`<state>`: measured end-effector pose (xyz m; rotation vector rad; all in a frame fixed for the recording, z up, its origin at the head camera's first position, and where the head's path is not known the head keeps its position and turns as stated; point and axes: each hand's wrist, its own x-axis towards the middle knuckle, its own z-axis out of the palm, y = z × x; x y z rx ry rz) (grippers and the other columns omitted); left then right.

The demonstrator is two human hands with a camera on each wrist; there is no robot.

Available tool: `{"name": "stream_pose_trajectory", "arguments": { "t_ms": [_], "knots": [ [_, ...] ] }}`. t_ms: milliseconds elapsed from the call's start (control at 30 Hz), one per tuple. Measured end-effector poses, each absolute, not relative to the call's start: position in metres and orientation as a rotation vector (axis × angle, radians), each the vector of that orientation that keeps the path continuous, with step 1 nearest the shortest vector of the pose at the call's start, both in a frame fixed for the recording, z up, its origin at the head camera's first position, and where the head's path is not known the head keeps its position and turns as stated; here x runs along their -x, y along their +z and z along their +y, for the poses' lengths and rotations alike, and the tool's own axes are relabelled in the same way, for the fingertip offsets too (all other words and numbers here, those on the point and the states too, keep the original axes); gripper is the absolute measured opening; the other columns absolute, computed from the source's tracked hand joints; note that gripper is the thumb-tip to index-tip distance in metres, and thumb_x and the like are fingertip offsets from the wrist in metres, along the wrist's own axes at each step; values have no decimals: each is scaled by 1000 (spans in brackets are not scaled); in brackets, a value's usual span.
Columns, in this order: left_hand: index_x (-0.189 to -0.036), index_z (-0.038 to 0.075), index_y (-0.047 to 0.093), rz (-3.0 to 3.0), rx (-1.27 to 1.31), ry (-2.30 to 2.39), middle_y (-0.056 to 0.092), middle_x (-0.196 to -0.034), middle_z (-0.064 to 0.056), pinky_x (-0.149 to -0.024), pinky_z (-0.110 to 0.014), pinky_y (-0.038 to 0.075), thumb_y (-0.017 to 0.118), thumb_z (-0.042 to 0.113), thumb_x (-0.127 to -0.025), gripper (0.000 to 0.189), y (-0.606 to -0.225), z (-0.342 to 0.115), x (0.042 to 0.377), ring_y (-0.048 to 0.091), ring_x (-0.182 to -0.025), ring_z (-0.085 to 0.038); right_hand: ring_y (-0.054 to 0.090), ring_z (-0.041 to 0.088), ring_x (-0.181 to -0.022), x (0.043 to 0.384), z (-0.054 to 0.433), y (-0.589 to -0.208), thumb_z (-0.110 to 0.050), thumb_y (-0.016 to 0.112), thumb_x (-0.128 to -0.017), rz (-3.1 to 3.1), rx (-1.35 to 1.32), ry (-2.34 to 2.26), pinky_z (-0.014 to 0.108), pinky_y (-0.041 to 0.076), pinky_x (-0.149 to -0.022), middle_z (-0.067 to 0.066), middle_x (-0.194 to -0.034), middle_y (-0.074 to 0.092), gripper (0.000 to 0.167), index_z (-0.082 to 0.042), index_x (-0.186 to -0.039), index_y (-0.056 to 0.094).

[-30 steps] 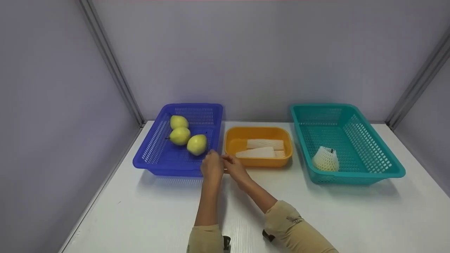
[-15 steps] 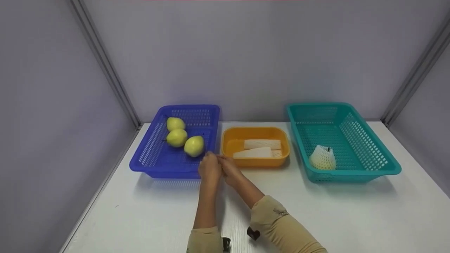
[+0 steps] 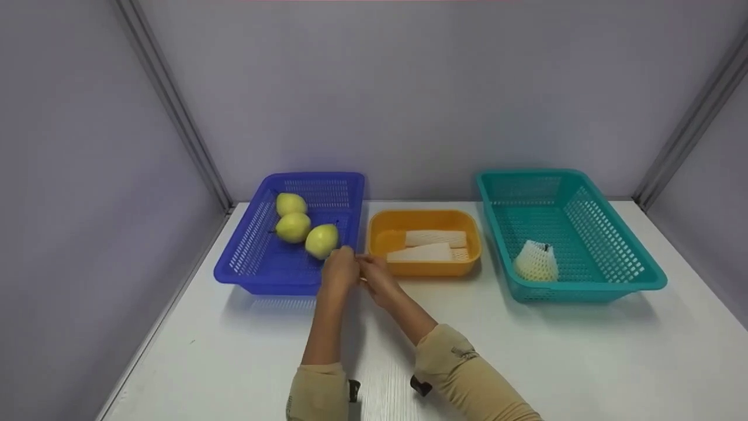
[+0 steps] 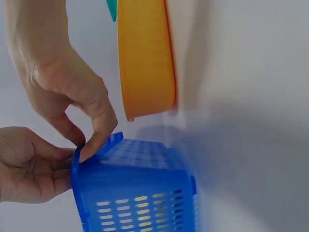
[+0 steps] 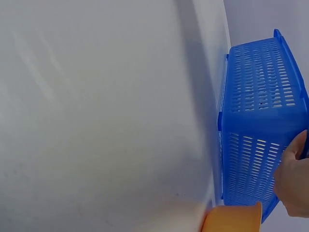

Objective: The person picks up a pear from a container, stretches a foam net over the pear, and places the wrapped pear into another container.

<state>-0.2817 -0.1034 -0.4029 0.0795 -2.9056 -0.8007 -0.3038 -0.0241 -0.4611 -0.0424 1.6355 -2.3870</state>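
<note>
White table has a blue basket of pears at nine o'clock. The right hand pinches its rim at five o'clock; left hand is just beside, but I can't tell its grip.

L hand at near R corner of blue basket, R hand just beside it; anything btwn them hard to make out. 3 pears in that basket. Orange tub mid, w/ white nets. Green basket on R w/ 1 netted pear nr front L. White tabletop.
</note>
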Motion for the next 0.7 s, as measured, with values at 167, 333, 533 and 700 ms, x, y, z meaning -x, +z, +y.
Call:
{"name": "stream_pose_trajectory", "arguments": {
  "t_ms": [167, 333, 533, 700],
  "knots": [
    [-89, -5, 62, -2948, -61, -653, 62, -89, -20, -72, -45, 48, 56, 1, -84, 10, -385, -111, 296, 60, -86, -35, 57, 15, -71, 305, -25, -461, 0, 47, -91, 1616, 56, -2370, 27, 50, -68, 8, -81, 57, 17, 10, -103, 54],
    [-106, -6, 60, -3098, -106, -438, 60, -106, -22, -77, -46, 48, 53, 1, -87, 22, -378, -120, 330, 58, -97, -36, 53, 15, -71, 305, -24, -460, 0, 48, -91, 1651, 11, -2352, 26, 50, -66, 8, -82, 52, 17, 10, -105, 49],
    [-116, -7, 56, -3242, -57, -196, 55, -115, -25, -79, -47, 47, 52, 6, -87, 32, -407, -146, 364, 52, -106, -36, 53, 14, -71, 298, -22, -455, -1, 47, -92, 1651, 43, -2317, 30, 51, -68, 10, -86, 54, 23, 11, -111, 46],
    [-127, -18, 35, -3333, 46, -163, 44, -123, -32, -94, -44, 38, 51, 10, -87, 52, -402, -155, 351, 43, -115, -39, 54, 14, -69, 292, -21, -458, 0, 47, -91, 1679, 48, -2295, 31, 52, -67, 10, -83, 54, 18, 11, -105, 49]
  ]
}}
